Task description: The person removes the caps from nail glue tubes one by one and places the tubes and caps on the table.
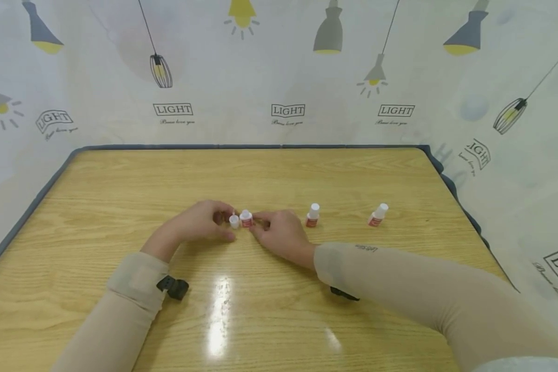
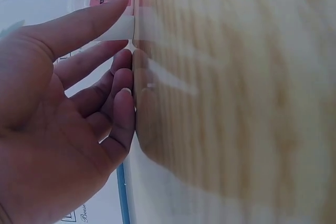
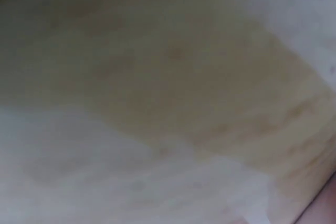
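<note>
A small white bottle (image 1: 246,221) with a red label stands upright on the wooden table, its narrow white top showing. My right hand (image 1: 283,235) pinches its right side between thumb and fingers. Just left of the bottle, a white cap (image 1: 234,221) stands on the table with a thin stem pointing up. My left hand (image 1: 206,222) is beside this cap, thumb and fingers spread around it and resting low at the tabletop. In the left wrist view, the cap (image 2: 121,29) shows between the extended thumb and index finger. The right wrist view is blurred and shows no bottle.
Two more bottles with white caps and red labels stand to the right, one nearer (image 1: 313,216) and one farther (image 1: 377,215). A dark edging (image 1: 251,146) runs around the wooden table (image 1: 279,320), with a lamp-patterned wall covering (image 1: 232,82) behind.
</note>
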{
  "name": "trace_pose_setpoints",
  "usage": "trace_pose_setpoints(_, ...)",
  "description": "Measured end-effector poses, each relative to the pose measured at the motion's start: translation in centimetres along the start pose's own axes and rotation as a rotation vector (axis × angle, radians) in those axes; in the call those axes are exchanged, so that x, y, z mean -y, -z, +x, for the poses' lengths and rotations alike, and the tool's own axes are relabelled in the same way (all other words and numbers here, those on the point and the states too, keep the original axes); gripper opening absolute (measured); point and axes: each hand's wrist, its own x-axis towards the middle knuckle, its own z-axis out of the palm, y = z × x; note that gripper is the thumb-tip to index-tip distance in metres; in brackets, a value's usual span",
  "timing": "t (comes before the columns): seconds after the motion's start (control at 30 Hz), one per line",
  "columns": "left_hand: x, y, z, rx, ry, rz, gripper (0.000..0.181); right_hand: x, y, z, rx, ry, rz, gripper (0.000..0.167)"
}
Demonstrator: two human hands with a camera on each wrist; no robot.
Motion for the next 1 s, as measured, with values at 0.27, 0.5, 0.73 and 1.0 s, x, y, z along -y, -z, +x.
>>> trace_pose_setpoints(0.27, 0.0, -0.2, -0.3, 0.010, 0.014, -0.056, 0.074, -0.1, 0.2, -0.1, 0.049, 0.016, -0.019, 0.041)
trace_pose_setpoints(0.5, -0.5, 0.3, -1.1, 0.034, 0.044, -0.099, 0.087, 0.2, 0.6, -0.2, 0.125, -0.028, -0.038, 0.050)
trace_pose_setpoints(0.73, -1.9, 1.7, -2.4, -0.048, -0.008, -0.029, 0.080, 2.0, 2.0, -0.4, 0.216, -0.134, -0.040, 0.063)
trace_pose_setpoints(1.0, -4.3, 3.1, -3.3, -0.125, -0.089, 0.031, 0.066, 4.6, 4.7, -0.2, 0.265, -0.111, 0.096, 0.056)
